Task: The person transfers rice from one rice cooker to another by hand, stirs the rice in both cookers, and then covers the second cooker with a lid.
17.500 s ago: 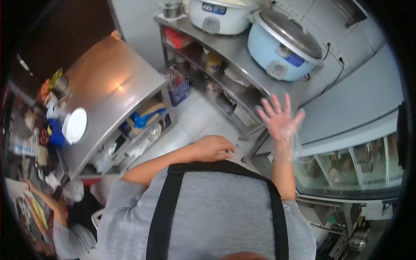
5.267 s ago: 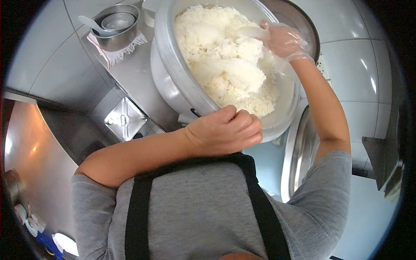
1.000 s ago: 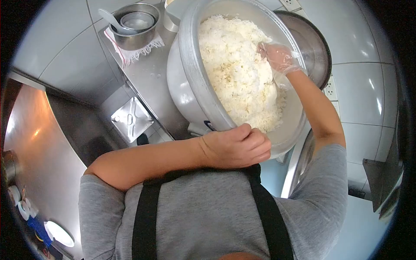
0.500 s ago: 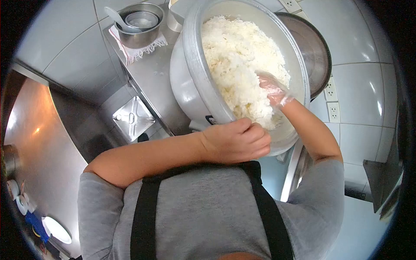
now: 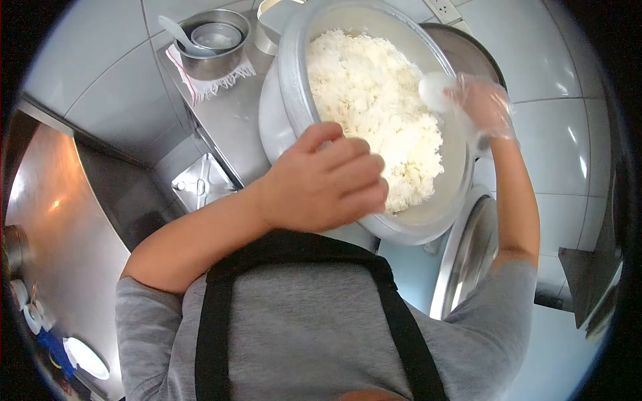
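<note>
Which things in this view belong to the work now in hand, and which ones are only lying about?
In use:
- rice
- large cooker containing it
- white paddle, held by the gloved right hand
- bare left hand, near the rim; contact unclear

Apparently just lying about:
- metal bowl with pale spoon
- fringed cloth beneath it
- white plate, lower left

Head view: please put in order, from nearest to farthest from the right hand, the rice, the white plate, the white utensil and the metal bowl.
1. White utensil: held in the gloved right hand.
2. Rice: in the pot, just left.
3. Metal bowl: farther left, on a cloth.
4. White plate: lower left of the view.
</note>
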{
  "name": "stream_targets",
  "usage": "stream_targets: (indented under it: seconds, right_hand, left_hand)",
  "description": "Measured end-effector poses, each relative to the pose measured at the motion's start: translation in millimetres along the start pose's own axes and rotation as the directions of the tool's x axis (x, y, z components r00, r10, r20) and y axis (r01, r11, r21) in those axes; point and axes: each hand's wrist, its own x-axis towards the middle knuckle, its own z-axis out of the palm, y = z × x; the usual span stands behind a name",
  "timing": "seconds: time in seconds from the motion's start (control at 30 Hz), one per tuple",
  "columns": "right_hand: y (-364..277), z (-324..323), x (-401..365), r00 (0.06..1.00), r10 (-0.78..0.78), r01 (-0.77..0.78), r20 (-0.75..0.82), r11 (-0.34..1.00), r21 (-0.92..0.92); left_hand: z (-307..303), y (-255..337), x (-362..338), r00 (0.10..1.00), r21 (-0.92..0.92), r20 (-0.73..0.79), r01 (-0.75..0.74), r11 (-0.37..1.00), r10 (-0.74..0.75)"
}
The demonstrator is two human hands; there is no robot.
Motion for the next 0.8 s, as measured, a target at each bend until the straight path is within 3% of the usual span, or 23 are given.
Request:
stream_targets:
  seconds: [0.03,0.1,0.2,0.4,0.53,0.8]
  right_hand:
    - [0,1,19,0.999,0.033,-0.034,-0.017,0.999,-0.024]
    - [9,43,68,0.99,-0.013,0.004,-0.141,0.998,-0.066]
    - [-14,57,114,0.967,-0.102,0.069,-0.232,0.987,-0.146]
    - [-55,49,135,0.976,-0.173,0.147,-0.13,0.971,-0.186]
    - [-64,43,138,0.97,-0.24,0.234,-0.041,0.966,-0.111]
    - [-86,33,106,0.963,-0.257,0.252,0.076,0.965,0.076]
  left_hand:
    - [5,-5,1,0.996,-0.033,0.065,0.067,0.997,-0.065]
    - [5,-8,-3,0.992,-0.024,0.118,0.046,0.999,-0.043]
    - [8,-9,-6,0.991,-0.031,0.13,0.048,0.998,-0.043]
    - [11,-12,-7,0.994,-0.072,0.105,0.025,0.997,-0.018]
    - [11,-16,-8,0.995,-0.082,0.1,-0.001,0.997,0.009]
    - [15,-18,-11,0.999,-0.1,0.054,-0.002,0.995,0.008]
